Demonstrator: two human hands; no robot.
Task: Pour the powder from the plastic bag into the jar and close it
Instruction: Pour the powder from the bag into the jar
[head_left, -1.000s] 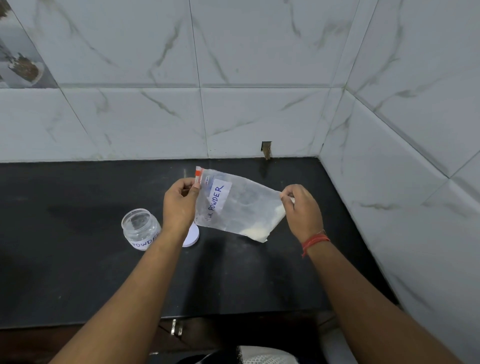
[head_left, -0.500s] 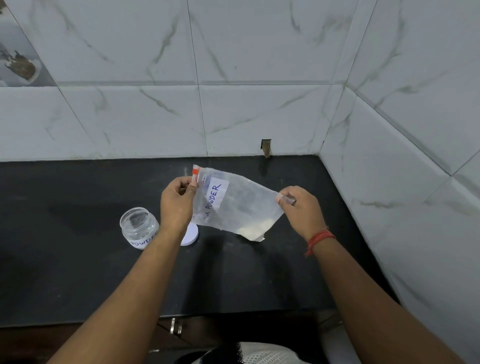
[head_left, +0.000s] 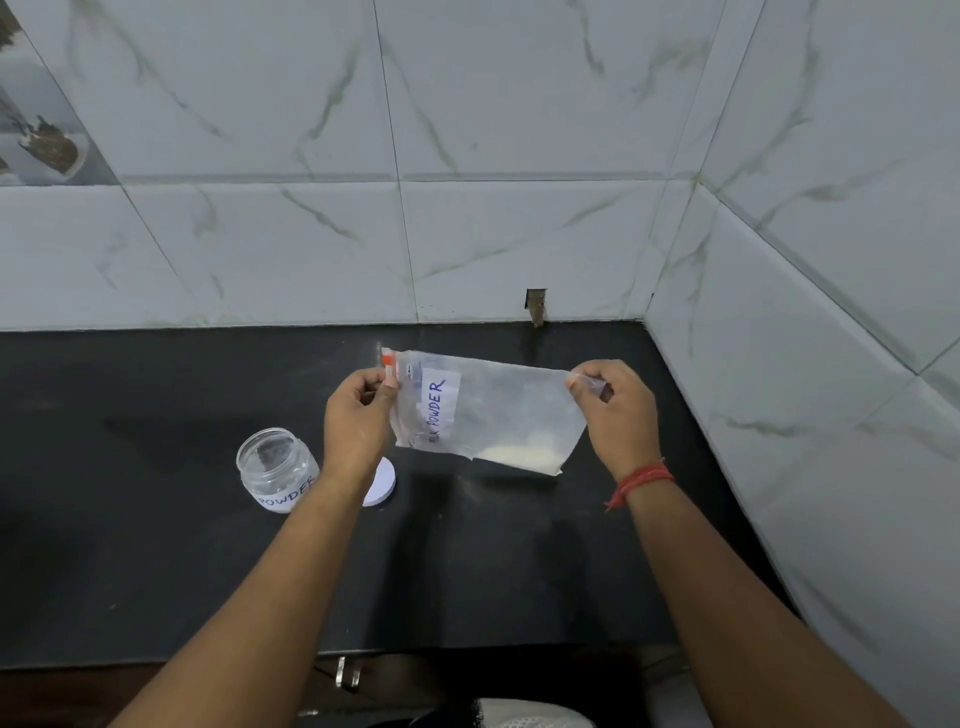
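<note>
Two hands: both raise one plastic bag (head_left: 488, 410) above the tabletop (head_left: 156, 571), toward its far right corner.
Plastic bag: clear, turned sideways, its sealed mouth with an orange tab at the left end; a white label reads "POWDER".
Powder (head_left: 519, 454): a small pale heap gathered in the bag's lowest corner, at the right.
Left hand (head_left: 358, 415): thumb and fingers pinched on the bag's mouth end, beside the orange tab.
Right hand (head_left: 613, 410): pinched on the bag's upper right corner; a red thread (head_left: 641, 480) circles the wrist.
Jar (head_left: 277, 469): clear, open, upright on the tabletop left of the left forearm, well apart from the bag; its label reads "POWDER".
Lid (head_left: 380, 483): white, round, flat on the tabletop just right of the jar, partly hidden by the left wrist.
Tabletop: black, bare toward its near edge.
Walls: pale marbled tiles (head_left: 519, 130) at the far and right edges.
</note>
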